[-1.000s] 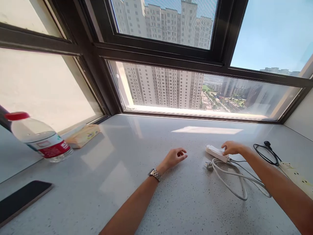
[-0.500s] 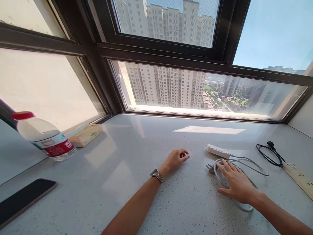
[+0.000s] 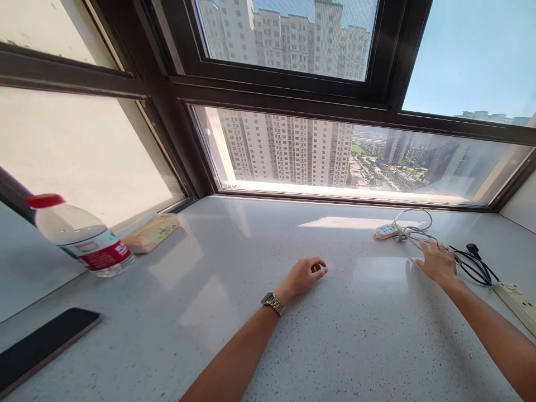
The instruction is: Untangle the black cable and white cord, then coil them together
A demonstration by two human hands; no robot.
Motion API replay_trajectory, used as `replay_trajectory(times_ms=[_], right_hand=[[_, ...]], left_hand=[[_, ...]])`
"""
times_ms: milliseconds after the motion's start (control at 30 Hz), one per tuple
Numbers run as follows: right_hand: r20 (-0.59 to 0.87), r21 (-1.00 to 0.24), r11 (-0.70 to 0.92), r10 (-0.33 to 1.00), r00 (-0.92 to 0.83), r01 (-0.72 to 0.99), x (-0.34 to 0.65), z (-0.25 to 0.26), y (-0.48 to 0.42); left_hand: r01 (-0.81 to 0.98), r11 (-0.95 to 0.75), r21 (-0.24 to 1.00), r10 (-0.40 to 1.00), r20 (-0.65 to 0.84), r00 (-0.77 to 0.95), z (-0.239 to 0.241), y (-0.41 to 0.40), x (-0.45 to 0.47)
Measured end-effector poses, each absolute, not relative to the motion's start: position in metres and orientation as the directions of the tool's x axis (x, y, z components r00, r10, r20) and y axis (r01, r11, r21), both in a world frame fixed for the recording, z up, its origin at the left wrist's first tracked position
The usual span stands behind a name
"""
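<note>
My left hand (image 3: 305,276) rests on the speckled white counter (image 3: 335,346), fingers loosely curled in with nothing in them, and a wristwatch (image 3: 273,302) is on that wrist. Further right and back, my right hand (image 3: 438,262) is open over part of a pale cord (image 3: 412,237), its fingers stretched forward and thumb apart. The cord lies in loose loops beside a small white power strip (image 3: 385,231), whose sockets face up. Part of the cord is hidden under my fingers. A black cord (image 3: 471,268) lies just right of that hand.
A longer power strip (image 3: 517,304) lies at the right edge. On the left are a red-capped water bottle (image 3: 90,245), a tissue pack (image 3: 153,233) and a dark phone (image 3: 46,346). A dark window frame (image 3: 335,198) bounds the counter's back.
My right hand has moved back and to the right. The white power strip and its pale cord have shifted toward the window, and the strip's sockets now show. My left hand has stayed put.
</note>
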State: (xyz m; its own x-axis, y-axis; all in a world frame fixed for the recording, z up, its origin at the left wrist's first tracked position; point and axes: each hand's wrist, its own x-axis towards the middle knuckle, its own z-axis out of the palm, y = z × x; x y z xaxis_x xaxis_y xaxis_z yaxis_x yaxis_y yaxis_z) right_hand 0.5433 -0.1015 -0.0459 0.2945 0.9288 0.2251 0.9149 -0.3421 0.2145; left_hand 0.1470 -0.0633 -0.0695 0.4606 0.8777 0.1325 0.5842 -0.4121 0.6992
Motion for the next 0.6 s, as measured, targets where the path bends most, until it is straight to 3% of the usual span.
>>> replay_trajectory(times_ms=[133, 300, 500, 600], right_hand=[[0.418, 0.041, -0.255, 0.883, 0.215, 0.966, 0.51, -0.079, -0.131], [0.395, -0.303, -0.069, 0.899, 0.191, 0.951, 0.489, -0.085, -0.15], [0.269, -0.375, -0.21, 0.907, 0.323, 0.903, 0.494, -0.078, -0.152], [0.224, -0.342, -0.225, 0.923, 0.312, 0.912, 0.501, -0.085, -0.138]], left_hand=[[0.588, -0.424, 0.689, 0.871, 0.132, 0.473, -0.072, -0.063, 0.147], [0.588, -0.444, 0.676, 0.858, 0.131, 0.497, -0.072, -0.063, 0.147], [0.617, -0.446, 0.649, 0.863, 0.128, 0.489, -0.068, -0.065, 0.148], [0.621, -0.448, 0.643, 0.861, 0.122, 0.494, -0.067, -0.065, 0.149]])
